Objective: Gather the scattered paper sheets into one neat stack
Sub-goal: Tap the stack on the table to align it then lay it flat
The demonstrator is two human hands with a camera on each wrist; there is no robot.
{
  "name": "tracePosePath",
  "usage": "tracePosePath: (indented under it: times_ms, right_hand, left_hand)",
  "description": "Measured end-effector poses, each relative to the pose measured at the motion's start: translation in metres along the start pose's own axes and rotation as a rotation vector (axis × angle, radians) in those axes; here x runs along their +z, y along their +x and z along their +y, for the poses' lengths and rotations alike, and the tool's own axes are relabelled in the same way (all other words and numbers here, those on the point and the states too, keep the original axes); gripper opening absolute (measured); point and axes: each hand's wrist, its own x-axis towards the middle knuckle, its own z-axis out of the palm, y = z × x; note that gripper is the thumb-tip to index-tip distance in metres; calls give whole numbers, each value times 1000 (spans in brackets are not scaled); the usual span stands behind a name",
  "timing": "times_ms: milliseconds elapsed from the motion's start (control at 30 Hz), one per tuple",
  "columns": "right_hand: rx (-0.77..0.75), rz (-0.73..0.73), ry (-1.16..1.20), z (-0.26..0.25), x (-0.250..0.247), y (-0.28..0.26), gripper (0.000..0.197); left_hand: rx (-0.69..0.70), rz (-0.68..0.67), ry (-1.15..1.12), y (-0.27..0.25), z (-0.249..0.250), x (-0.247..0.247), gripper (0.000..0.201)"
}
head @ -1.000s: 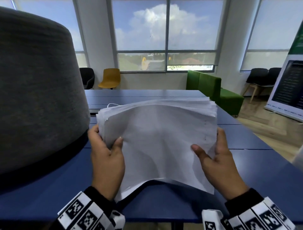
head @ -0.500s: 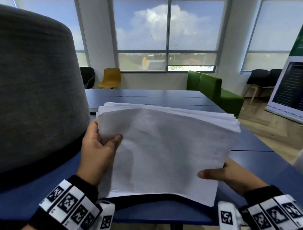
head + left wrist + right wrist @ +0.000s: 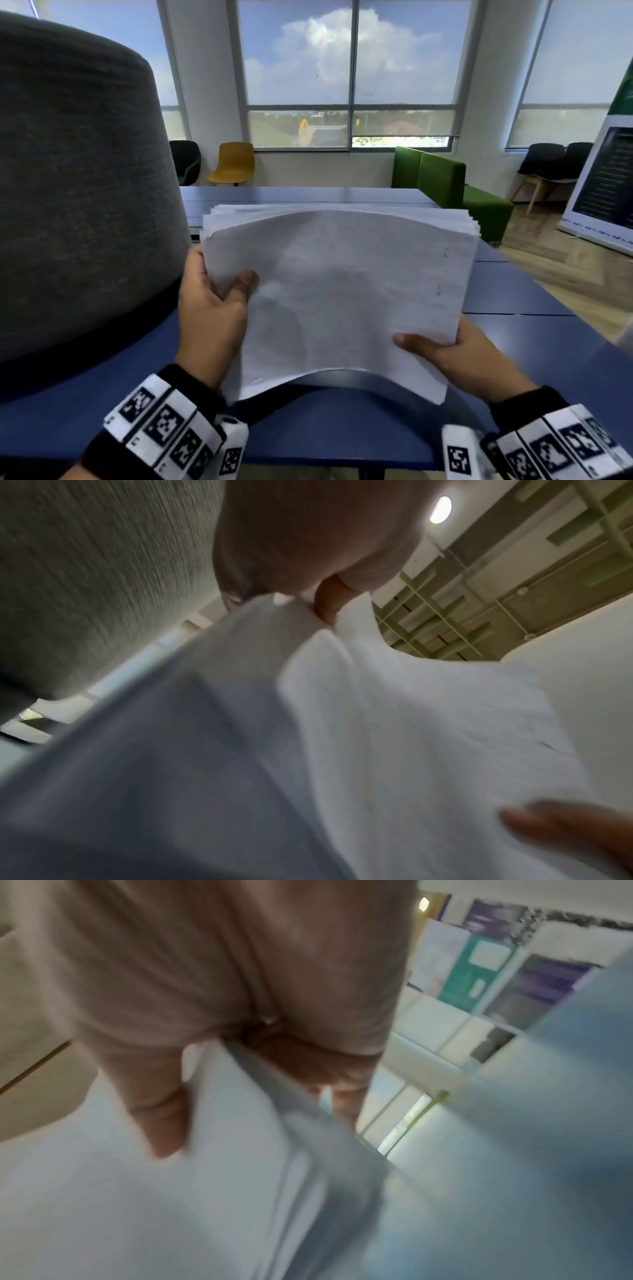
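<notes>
A thick stack of white paper sheets (image 3: 342, 294) is held up above the blue table (image 3: 342, 428), bowed in the middle, its far edges fanned. My left hand (image 3: 212, 305) grips the stack's left edge, thumb on the front. My right hand (image 3: 455, 356) grips the lower right corner, thumb on top and fingers hidden behind. In the left wrist view the sheets (image 3: 377, 737) fill the frame below the palm (image 3: 308, 539). In the blurred right wrist view the thumb (image 3: 154, 1110) lies on the paper (image 3: 137, 1204).
A large grey felt cone-shaped object (image 3: 78, 192) stands on the table at the left, close to my left hand. Beyond the table are a yellow chair (image 3: 234, 164), a green sofa (image 3: 445, 185) and a banner stand (image 3: 603, 185) at the right.
The stack has swung back level from its tilt half a second ago. My right hand has slid down from the right edge to the lower right corner.
</notes>
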Motion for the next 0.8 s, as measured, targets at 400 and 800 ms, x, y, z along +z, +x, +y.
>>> tracePosePath:
  times_ms: [400, 800]
  right_hand:
    - [-299, 500, 16, -9, 12, 1, 76]
    - [-608, 441, -411, -30, -4, 2, 106]
  left_hand:
    - [26, -46, 89, -31, -7, 11, 64]
    - [227, -220, 194, -17, 15, -4, 102]
